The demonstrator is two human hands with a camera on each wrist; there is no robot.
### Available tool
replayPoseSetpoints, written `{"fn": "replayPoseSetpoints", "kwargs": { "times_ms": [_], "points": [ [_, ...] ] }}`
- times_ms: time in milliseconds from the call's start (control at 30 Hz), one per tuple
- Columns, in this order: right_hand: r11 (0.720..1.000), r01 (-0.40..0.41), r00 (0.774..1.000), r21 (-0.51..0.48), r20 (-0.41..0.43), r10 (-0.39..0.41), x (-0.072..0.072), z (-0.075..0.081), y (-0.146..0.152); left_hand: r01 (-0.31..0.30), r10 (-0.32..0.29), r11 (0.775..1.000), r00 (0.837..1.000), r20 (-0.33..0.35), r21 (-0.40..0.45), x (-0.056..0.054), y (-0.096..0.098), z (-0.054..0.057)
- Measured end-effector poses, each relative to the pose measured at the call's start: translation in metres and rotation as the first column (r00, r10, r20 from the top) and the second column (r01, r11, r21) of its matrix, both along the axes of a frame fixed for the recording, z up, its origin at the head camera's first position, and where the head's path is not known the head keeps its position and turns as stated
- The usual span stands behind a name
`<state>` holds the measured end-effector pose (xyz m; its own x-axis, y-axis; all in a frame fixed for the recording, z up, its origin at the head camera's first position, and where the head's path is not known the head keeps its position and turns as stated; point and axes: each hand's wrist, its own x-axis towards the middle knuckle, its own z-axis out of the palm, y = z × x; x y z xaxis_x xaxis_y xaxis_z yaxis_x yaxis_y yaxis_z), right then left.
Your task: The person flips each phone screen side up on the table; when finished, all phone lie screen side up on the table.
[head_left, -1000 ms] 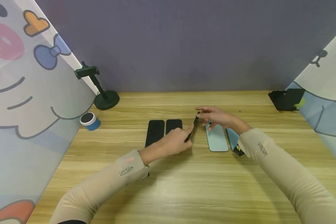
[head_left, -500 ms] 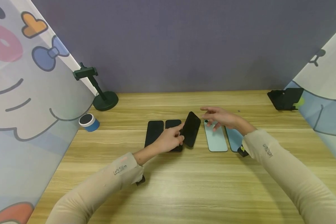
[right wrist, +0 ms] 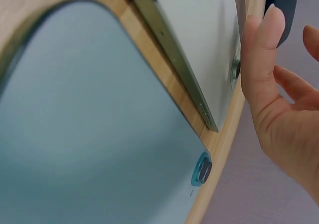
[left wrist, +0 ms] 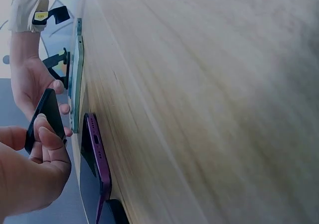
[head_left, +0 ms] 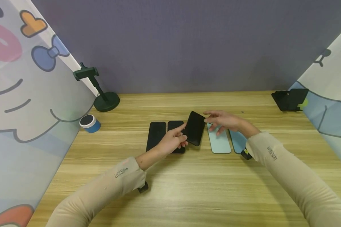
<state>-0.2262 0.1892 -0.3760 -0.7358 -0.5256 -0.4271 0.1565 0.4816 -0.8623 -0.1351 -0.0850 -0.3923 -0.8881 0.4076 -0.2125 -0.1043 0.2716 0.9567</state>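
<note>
My left hand (head_left: 170, 142) pinches a black smartphone (head_left: 195, 128) between thumb and fingers at its left edge. The phone is raised and tilted, its dark screen facing me in the head view. At its upper right corner is my right hand (head_left: 225, 121), fingers loosely spread and fingertips right at the edge. Under that hand lies a mint-green phone (head_left: 220, 143), back up. A blue phone (head_left: 238, 143), also back up, lies to its right, partly covered by the sleeve. Two dark phones lie left of the held one: one (head_left: 156, 134) in full view, another (left wrist: 102, 159) with a purple frame.
A dark phone stand (head_left: 106, 101) with a round base stands at the back left. Near it is a small blue jar (head_left: 91, 123) with a white-rimmed black lid. A folding black stand (head_left: 291, 100) sits at the back right. A grey partition (head_left: 187, 47) closes off the rear.
The held phone has turned from edge-on to screen toward me and risen slightly. My left hand has shifted a little left; my right hand drew off, and its fingertips are at the phone's corner again.
</note>
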Motion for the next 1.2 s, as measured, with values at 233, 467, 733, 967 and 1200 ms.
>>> {"fn": "replayPoseSetpoints", "kwargs": {
  "times_ms": [233, 467, 733, 967, 1200],
  "points": [
    [0.999, 0.018, 1.000, -0.044, 0.012, -0.017, 0.000, -0.005, -0.004, 0.007, -0.007, 1.000, 1.000, 0.015, 0.026, 0.000, -0.001, -0.003],
    [0.992, 0.063, 0.998, -0.112, 0.014, -0.062, 0.001, -0.011, -0.008, 0.006, -0.006, 0.999, 1.000, 0.002, 0.040, 0.001, -0.002, -0.004],
    [0.988, 0.086, 0.996, -0.131, -0.024, -0.090, 0.001, -0.015, -0.010, 0.009, -0.008, 0.999, 1.000, -0.009, 0.036, 0.003, 0.000, -0.003],
    [0.989, 0.095, 0.995, -0.115, -0.032, -0.099, 0.000, -0.017, -0.011, 0.026, -0.026, 0.999, 1.000, -0.001, 0.024, 0.005, 0.001, -0.003],
    [0.987, 0.103, 0.994, -0.125, -0.032, -0.107, 0.001, -0.016, -0.014, 0.061, -0.062, 0.998, 0.997, -0.049, -0.030, 0.008, 0.001, -0.005]
  ]
}}
